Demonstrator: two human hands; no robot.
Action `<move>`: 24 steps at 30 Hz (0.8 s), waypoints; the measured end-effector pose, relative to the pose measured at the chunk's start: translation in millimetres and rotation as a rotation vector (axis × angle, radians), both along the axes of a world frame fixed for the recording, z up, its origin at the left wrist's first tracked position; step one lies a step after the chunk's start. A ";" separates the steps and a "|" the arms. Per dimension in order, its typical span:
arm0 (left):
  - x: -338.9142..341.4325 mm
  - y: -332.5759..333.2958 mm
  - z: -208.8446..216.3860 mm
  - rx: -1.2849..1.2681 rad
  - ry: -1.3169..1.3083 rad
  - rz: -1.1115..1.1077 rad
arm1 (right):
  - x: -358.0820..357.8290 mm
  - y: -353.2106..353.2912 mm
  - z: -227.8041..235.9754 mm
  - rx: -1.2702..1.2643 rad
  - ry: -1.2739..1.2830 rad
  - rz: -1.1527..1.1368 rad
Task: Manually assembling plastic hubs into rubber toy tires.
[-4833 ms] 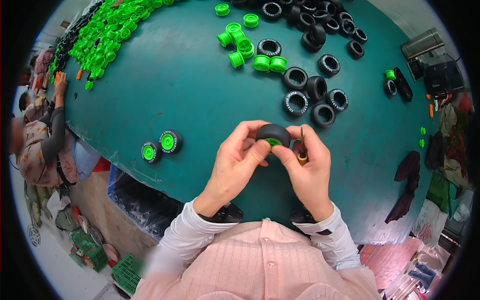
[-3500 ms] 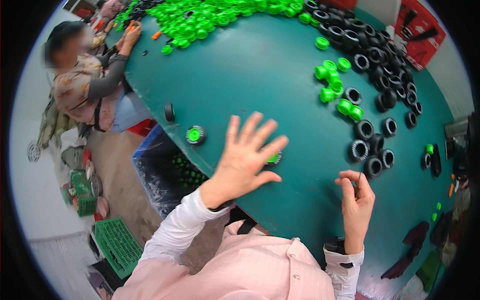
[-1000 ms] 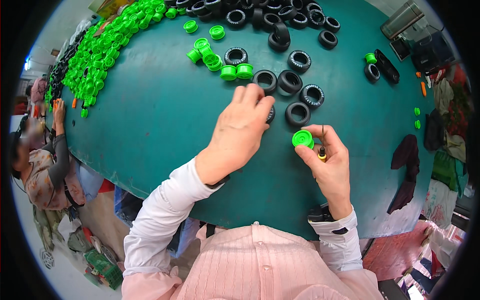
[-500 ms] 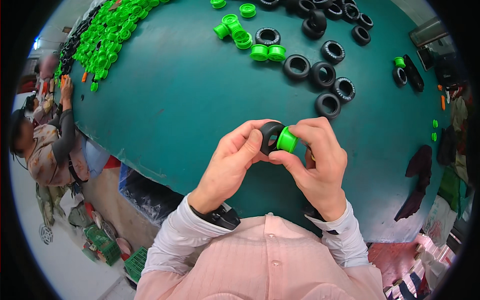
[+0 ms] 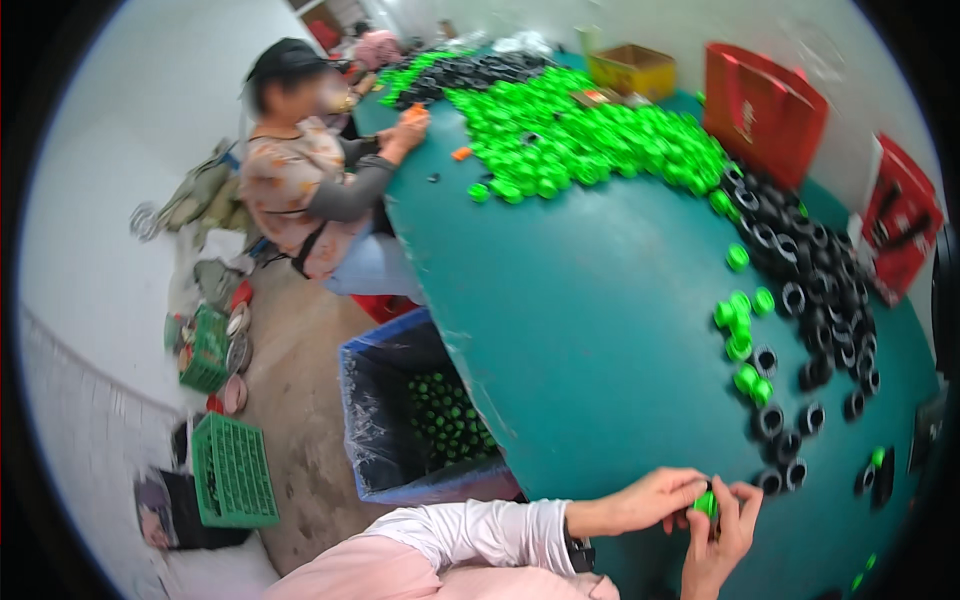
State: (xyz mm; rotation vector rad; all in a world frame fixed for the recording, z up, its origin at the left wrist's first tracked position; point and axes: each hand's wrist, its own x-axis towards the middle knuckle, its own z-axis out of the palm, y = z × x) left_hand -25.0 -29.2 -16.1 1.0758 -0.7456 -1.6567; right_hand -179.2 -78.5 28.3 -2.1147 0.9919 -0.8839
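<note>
Near the lower right of the view, my hands are together just above the table. My left hand [image 5: 650, 502] is closed on a small black toy tyre, mostly hidden by the fingers. A bright green plastic wheel rim [image 5: 706, 504] sits against it, pinched by my right hand [image 5: 727, 535]. How far the rim sits inside the tyre cannot be made out. Closest to my hands are several loose black tyres [image 5: 769, 420], with a few green rims [image 5: 740, 325] lying farther up the table.
A big heap of green rims [image 5: 600, 140] and a pile of black tyres [image 5: 825, 270] cover the far part of the green table [image 5: 560, 320]. Red bags [image 5: 760, 110] stand behind. A blue-edged bin [image 5: 375, 420] holds green-and-black wheels. At left, a co-worker [image 5: 300, 190] handles something orange.
The view has swung left, bringing the co-worker, bin and heap into fuller sight; my hands now appear lower right. My fingers are still on the tyre and rim.
</note>
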 end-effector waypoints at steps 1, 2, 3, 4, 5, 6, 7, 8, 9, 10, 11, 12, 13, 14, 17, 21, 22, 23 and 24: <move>1.7 4.4 -6.8 0.030 -0.016 -0.001 | 2.3 1.0 20.6 0.056 0.053 0.065; 5.9 5.4 -2.1 0.057 -0.073 -0.035 | 2.3 1.3 34.0 0.111 0.123 0.107; 4.9 7.5 1.8 0.019 -0.057 -0.020 | 0.9 -0.3 35.1 0.112 0.117 0.130; 3.3 8.3 3.9 -0.016 -0.043 -0.009 | -2.7 -0.9 33.9 0.116 0.110 0.150; 2.2 6.7 5.3 -0.041 -0.027 -0.003 | -4.6 -2.3 33.0 0.122 0.103 0.167; 0.2 6.6 5.9 -0.057 -0.010 0.004 | -5.0 -3.8 32.2 0.131 0.096 0.161; -1.3 6.7 5.6 -0.072 0.006 0.009 | -4.8 -5.1 31.2 0.140 0.088 0.153; -2.9 6.8 3.6 -0.061 0.011 0.004 | -4.2 -5.6 30.1 0.151 0.080 0.144; -5.2 4.6 0.6 -0.055 0.020 -0.004 | -3.7 -6.4 29.8 0.192 0.075 0.123; -6.1 3.0 -1.0 -0.048 0.030 -0.013 | -3.7 -7.3 28.8 0.182 0.068 0.124; -6.0 1.8 -0.6 -0.045 0.024 -0.020 | -3.9 -7.8 27.4 0.173 0.061 0.124; -5.9 0.8 0.9 -0.039 0.016 -0.030 | -4.1 -8.0 25.8 0.167 0.052 0.122; -5.8 0.1 1.6 -0.033 0.008 -0.040 | -3.3 -7.6 23.4 0.128 0.058 0.112; -6.4 -0.2 0.9 -0.038 0.013 -0.015 | -1.9 -6.8 20.3 0.088 0.064 0.102; -13.0 0.8 -3.5 -0.052 0.052 0.062 | 3.0 -1.0 16.2 0.025 0.100 0.056; -19.9 1.3 0.0 -0.050 0.121 0.118 | 6.5 3.8 9.4 -0.075 0.148 -0.016; -18.1 0.2 2.5 -0.043 0.129 0.115 | 3.3 -2.5 12.0 0.071 0.103 0.061; -11.1 0.3 0.7 -0.036 0.152 0.032 | -5.1 -14.0 18.0 0.216 0.059 0.140; -7.0 0.7 3.5 -0.054 0.161 -0.024 | -14.8 -23.3 23.4 0.368 0.018 0.219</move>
